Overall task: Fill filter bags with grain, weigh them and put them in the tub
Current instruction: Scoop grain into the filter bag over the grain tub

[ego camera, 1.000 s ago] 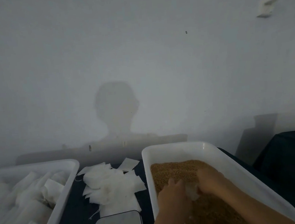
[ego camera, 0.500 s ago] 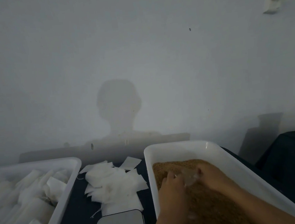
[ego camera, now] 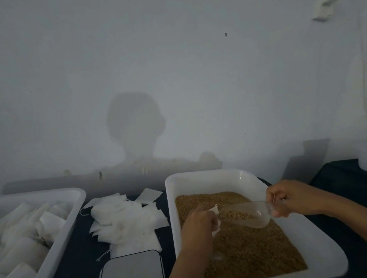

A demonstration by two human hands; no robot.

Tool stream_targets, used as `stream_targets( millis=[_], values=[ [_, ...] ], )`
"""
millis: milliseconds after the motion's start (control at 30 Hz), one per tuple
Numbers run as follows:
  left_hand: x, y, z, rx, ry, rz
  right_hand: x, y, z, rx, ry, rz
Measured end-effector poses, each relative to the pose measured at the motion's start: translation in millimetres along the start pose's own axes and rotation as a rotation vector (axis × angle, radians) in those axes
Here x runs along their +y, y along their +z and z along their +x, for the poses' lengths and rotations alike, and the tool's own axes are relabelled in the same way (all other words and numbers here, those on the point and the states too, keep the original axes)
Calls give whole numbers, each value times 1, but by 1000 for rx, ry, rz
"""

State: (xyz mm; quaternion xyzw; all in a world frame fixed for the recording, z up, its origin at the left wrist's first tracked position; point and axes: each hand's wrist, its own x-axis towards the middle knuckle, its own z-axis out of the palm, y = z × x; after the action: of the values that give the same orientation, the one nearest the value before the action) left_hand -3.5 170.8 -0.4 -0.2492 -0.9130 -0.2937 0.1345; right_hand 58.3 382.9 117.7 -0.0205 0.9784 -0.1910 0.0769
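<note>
Hands (ego camera: 240, 211) with unlabelled scoop (ego camera: 249, 214), bag (ego camera: 214, 210)

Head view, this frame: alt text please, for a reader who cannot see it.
Over a white tub of brown grain, the right hand holds a clear scoop with grain in it toward a white filter bag gripped by the left hand. Left of the tub lie loose empty bags and another tub of bags.

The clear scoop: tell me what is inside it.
The clear scoop, gripped by the right hand, holds brown grain over the grain tub. Its handle is covered by the fingers.
</note>
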Motion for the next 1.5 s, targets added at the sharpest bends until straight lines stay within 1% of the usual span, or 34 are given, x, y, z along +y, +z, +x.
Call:
stream_targets(
  millis=[100,333,400,500,567,667,767,1000,1133,1233,1300,1367,1500],
  values=[
    [0,2,-1,-20,50,-8,-3,-1,0,-3,5,-64],
    [0,1,2,-141,99,-44,-18,-14,9,-16,37,-314],
    [-1,5,3,-119,101,-75,-23,-18,13,-16,40,-416],
    [-5,7,1,-29,140,-15,-31,-22,17,-11,47,-536],
    [-3,6,2,-54,187,0,-35,-25,18,-3,48,-583],
    [-1,4,2,-85,131,-49,-41,-28,19,8,42,-626],
    [-1,6,1,-18,44,-126,-47,-29,20,37,34,-683],
    [-2,9,-1,14,17,-159,-54,-25,18,168,-26,-803],
    [-3,7,1,23,-36,-232,-45,-23,17,205,5,-761],
    [-5,2,1,31,-167,-455,-28,-10,22,170,114,-651],
    [-6,-3,2,51,-233,-632,-16,11,30,127,153,-535],
    [-6,-8,3,69,-289,-752,-6,38,39,76,184,-430],
    [-5,-13,3,101,-349,-829,1,83,50,88,187,-272]
  ],
)
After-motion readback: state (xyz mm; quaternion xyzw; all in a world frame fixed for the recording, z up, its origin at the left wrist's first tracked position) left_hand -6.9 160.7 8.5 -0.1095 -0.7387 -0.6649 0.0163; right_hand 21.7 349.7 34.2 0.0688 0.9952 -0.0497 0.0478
